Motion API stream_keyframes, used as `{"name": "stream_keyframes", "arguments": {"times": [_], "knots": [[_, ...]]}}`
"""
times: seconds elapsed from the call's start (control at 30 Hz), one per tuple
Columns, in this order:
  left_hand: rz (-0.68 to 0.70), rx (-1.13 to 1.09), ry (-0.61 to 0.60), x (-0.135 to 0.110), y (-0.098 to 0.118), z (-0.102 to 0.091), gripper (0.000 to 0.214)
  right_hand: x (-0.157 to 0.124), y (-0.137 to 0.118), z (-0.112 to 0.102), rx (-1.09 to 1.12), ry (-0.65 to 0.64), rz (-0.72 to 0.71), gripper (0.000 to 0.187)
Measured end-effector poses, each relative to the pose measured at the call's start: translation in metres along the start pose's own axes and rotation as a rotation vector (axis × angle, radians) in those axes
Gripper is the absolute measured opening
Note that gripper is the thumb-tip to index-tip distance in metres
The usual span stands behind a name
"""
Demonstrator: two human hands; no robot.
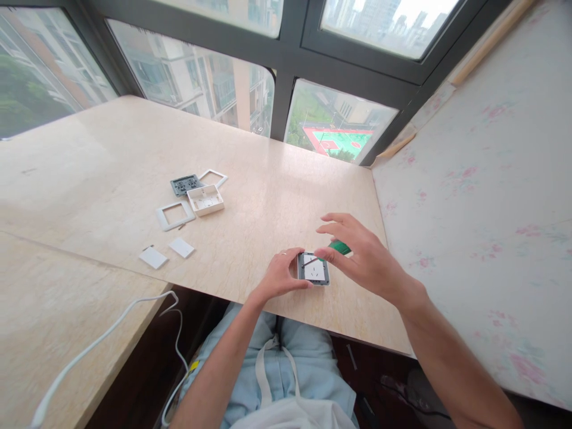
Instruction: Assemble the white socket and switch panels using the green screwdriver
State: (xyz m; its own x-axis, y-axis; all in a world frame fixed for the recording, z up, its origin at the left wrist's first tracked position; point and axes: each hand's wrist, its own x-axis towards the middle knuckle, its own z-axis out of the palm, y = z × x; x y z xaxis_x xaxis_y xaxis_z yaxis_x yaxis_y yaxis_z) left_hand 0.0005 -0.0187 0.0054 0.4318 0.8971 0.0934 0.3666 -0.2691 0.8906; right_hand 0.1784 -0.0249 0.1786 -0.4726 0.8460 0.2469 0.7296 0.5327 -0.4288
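Observation:
A wall socket [315, 271] with a white face and grey frame lies on the marble-like counter in front of me. My left hand [283, 274] grips it from the left, thumb along the near edge and fingers at the far side. In my right hand [353, 253] is a screwdriver [340, 246] with a green handle, pinched between thumb and fingers, other fingers raised. Its shaft slants down to the left, and the tip meets the left part of the socket, at a dark screw spot.
To the left lie a dark socket back [184, 185], a white mounting box [205, 201], white frames [176, 215] and small white plates [153, 257]. A white cable [111, 328] crosses the left counter. A floral wall [473, 196] bounds the right; windows stand behind.

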Motion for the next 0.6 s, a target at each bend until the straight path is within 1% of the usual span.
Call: {"name": "stream_keyframes", "arguments": {"times": [0.07,0.17,0.2,0.27,0.33,0.37,0.43,0.5,0.53,0.6], "knots": [[-0.003,-0.002,0.003,0.0,0.001,0.0,0.081,-0.002,-0.001,-0.006,0.054,-0.087,-0.02,0.029],[-0.002,-0.002,0.01,0.0,0.0,0.0,0.084,-0.005,-0.001,-0.012,0.128,-0.19,-0.056,0.043],[-0.001,-0.002,0.009,0.0,0.0,0.0,0.084,-0.005,-0.001,-0.014,0.157,-0.215,-0.064,0.045],[0.002,0.001,0.008,0.0,-0.001,0.0,0.085,-0.004,0.0,-0.014,0.216,-0.244,-0.069,0.041],[0.004,0.008,0.007,0.0,-0.002,0.001,0.084,0.0,0.001,-0.011,0.216,-0.218,-0.027,0.031],[0.006,0.012,0.007,0.0,-0.002,0.001,0.084,0.002,0.001,-0.008,0.177,-0.176,0.013,0.026],[0.01,0.017,0.009,-0.001,-0.003,0.001,0.083,0.005,0.002,-0.002,0.026,-0.07,0.094,0.02],[0.013,0.019,0.012,-0.001,-0.003,0.002,0.082,0.007,0.004,0.003,-0.128,0.012,0.134,0.027],[0.014,0.02,0.013,-0.001,-0.004,0.002,0.082,0.007,0.004,0.005,-0.166,0.035,0.136,0.032],[0.018,0.019,0.013,-0.001,-0.003,0.002,0.084,0.005,0.005,0.007,-0.139,0.043,0.115,0.033]]}}
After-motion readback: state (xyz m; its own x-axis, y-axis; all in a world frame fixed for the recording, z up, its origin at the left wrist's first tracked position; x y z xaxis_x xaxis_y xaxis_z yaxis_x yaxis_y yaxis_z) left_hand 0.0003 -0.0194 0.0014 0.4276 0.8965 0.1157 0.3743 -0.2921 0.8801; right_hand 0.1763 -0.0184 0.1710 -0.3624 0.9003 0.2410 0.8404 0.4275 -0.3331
